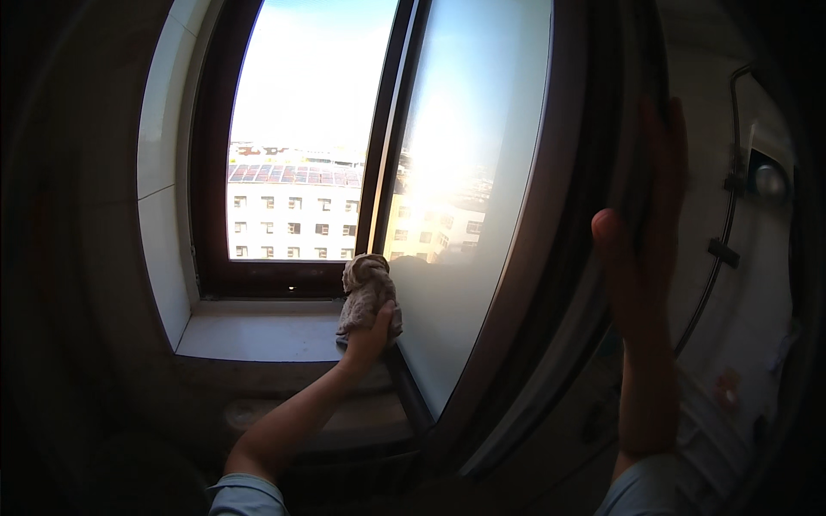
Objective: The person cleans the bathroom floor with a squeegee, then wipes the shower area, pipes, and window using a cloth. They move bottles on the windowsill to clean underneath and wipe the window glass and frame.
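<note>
In the middle of the head view, my left hand clutches a crumpled beige-brown cleaning cloth. The cloth lies against the lower part of the hinge-side edge of the inward-swung window sash, beside the fixed window frame. It covers most of my left fingers. At the right, my right hand is raised along the sash's dark outer stile, fingers pointing up and thumb spread. In the shadow I cannot see exactly how much of its palm touches the stile.
A white tiled sill and a tiled side reveal border the opening. Outside stands a pale building with several windows; the sash glass reflects bright light. Behind my right hand, a dark pipe or rail runs along a light wall.
</note>
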Tool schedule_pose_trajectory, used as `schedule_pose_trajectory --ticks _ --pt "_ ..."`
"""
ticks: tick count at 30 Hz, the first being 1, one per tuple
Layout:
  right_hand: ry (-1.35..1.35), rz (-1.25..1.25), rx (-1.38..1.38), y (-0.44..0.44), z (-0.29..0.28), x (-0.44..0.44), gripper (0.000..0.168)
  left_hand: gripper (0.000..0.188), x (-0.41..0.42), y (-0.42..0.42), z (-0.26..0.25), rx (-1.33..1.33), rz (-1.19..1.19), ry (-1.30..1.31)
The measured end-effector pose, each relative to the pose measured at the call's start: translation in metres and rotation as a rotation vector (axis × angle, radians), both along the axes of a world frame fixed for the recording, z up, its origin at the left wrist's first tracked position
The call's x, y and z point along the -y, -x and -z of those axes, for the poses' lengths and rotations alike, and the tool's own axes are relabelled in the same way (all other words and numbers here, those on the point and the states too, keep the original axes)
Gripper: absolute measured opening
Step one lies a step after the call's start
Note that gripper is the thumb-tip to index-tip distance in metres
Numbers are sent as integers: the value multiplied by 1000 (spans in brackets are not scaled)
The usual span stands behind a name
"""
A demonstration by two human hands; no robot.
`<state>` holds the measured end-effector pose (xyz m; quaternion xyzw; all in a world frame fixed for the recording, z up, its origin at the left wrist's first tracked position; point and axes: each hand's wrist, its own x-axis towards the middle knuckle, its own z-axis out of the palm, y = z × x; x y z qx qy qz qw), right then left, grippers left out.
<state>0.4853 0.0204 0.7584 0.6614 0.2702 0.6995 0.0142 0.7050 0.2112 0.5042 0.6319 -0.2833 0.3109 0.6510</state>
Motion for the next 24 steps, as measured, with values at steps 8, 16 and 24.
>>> schedule_pose_trajectory --ticks 8,16,24 --pt "-95 -56 -62 -29 19 15 75 61 6 129 -52 471 28 -239" --pt "112 140 50 -6 -1 35 72 18 37 57 -124 158 273 135" --pt "-164 269 -7 15 55 49 70 38 -9 62 -13 200 -79 -76"
